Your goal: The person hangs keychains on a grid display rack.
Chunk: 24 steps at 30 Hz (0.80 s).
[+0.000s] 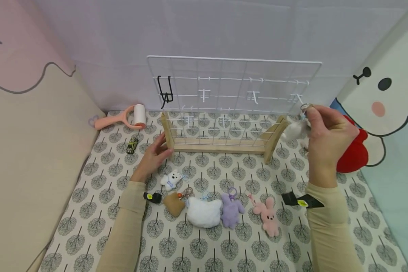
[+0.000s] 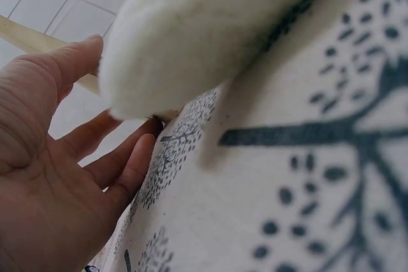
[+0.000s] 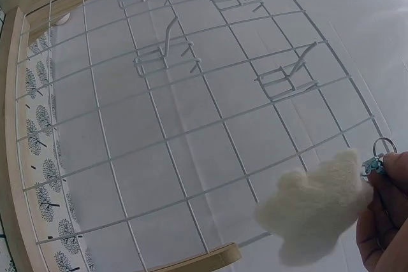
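Over tree-print cloth (image 1: 180,251), the right hand (image 1: 331,130) pinches a white plush keyring (image 3: 319,205).

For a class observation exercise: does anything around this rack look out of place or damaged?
The black hook on the left side of the wire grid stands out: the other hooks are white. Nothing looks spilled or broken.

The rack (image 1: 219,148) is white wire on pale wood, with a black hook (image 1: 166,96) at its left. By its right end, a plush (image 3: 312,208) is white (its clasp (image 3: 374,167) is blue). In front, a bear (image 1: 231,211) is purple, a rabbit (image 1: 268,217) pink. Beneath, dark grey trees pattern a white cloth (image 1: 204,260).
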Each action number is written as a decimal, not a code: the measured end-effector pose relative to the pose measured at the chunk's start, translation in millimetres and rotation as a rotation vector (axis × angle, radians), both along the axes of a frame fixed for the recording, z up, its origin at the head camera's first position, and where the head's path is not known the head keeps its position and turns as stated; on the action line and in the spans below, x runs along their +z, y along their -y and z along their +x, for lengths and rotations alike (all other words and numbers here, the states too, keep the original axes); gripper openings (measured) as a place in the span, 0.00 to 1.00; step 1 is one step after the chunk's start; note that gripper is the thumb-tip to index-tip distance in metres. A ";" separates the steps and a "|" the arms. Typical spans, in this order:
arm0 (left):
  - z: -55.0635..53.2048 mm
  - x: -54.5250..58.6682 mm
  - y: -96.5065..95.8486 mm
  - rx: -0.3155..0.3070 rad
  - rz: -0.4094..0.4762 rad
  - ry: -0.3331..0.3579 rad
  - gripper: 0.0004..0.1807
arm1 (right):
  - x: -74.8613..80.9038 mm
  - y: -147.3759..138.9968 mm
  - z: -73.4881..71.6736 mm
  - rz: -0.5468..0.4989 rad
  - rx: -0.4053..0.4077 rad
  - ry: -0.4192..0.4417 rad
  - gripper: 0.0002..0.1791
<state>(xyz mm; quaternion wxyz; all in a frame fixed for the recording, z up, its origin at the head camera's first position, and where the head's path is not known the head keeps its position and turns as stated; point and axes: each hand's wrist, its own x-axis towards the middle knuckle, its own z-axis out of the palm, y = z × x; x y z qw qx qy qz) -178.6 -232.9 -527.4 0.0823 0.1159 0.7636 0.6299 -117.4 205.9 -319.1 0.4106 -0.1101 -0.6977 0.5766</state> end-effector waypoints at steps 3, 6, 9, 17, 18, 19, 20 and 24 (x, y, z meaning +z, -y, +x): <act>-0.7 0.0 -0.8 -0.006 -0.006 -0.009 0.43 | -4.4 -4.0 -3.6 -0.015 -0.005 0.005 0.05; -0.2 0.2 -1.2 -0.002 -0.012 -0.012 0.43 | -9.3 -6.5 -7.1 -0.031 0.010 -0.005 0.06; 0.6 0.9 -1.6 0.002 -0.010 -0.012 0.43 | -13.4 -7.2 -10.8 -0.040 0.032 -0.030 0.06; -0.5 0.9 -1.8 -0.010 -0.013 -0.018 0.43 | -20.3 -7.0 -17.5 -0.086 0.050 -0.038 0.07; -0.2 0.3 -1.7 -0.009 -0.015 -0.018 0.43 | -21.6 -7.0 -17.8 -0.080 0.045 -0.031 0.07; 0.1 -0.2 -1.4 -0.009 -0.017 -0.019 0.43 | -22.8 -7.2 -18.0 -0.083 0.046 -0.029 0.06; 0.2 -0.6 -1.5 -0.005 -0.019 -0.019 0.43 | -24.0 -7.4 -18.3 -0.094 0.050 -0.030 0.05; -0.1 -2.5 -2.0 -0.005 -0.015 -0.035 0.42 | -27.9 -8.2 -18.7 -0.092 0.062 -0.034 0.05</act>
